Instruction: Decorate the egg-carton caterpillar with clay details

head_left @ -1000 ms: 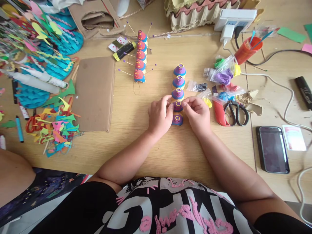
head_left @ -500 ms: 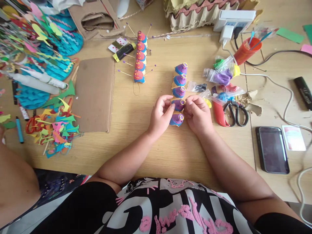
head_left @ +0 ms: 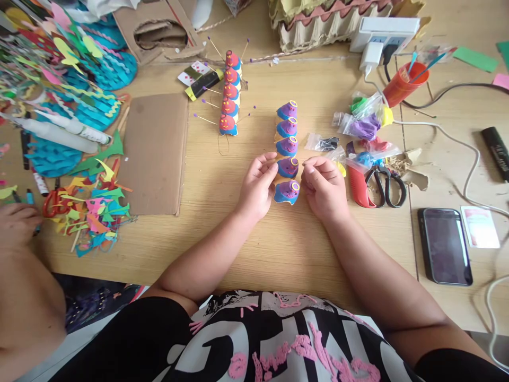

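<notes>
Purple-and-blue bumps topped with yellow rings form a strip at the centre of the frame, now shifted slightly left of its earlier spot. The left hand pinches its left edge; the right hand sits just apart, thumb and forefinger drawn together, anything between them too small to tell. Another person's hand has appeared at the left edge. Pale wood grain covers the table; egg cartons sit upper right of centre.

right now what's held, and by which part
The left hand holds the purple-blue carton strip by its near left edge; whether the right hand holds anything is unclear.
</notes>
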Demonstrator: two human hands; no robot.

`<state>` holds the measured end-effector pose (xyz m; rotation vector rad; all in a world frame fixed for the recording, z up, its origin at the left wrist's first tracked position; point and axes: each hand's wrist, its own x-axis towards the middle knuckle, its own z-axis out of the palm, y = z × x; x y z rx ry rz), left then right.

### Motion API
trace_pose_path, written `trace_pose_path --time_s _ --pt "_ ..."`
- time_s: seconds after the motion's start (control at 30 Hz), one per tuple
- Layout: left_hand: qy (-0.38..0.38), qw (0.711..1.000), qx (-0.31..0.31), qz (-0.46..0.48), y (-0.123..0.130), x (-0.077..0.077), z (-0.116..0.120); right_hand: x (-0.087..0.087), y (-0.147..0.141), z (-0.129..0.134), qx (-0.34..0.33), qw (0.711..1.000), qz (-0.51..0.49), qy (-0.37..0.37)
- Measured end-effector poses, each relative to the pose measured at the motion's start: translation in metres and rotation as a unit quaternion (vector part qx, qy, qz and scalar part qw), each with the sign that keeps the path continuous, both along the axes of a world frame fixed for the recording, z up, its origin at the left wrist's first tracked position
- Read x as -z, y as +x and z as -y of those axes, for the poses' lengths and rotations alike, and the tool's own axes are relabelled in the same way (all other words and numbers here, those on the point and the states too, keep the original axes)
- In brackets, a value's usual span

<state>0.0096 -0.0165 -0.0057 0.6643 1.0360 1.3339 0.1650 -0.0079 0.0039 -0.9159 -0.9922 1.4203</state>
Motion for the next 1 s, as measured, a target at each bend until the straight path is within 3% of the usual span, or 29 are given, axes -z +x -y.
trace_pose_path --time_s 0.37,1.0 --pt "-0.027 0.998 0.014 0.051 -0.0029 0.0011 -0.0022 0.0015 -0.0017 0.0054 0.038 0.995 0.093 0.031" --pt "-0.021 0.997 0.036 0.059 -0.0041 0.0006 -0.0007 0.0018 -0.0028 0.0037 0.036 0.996 0.075 0.026"
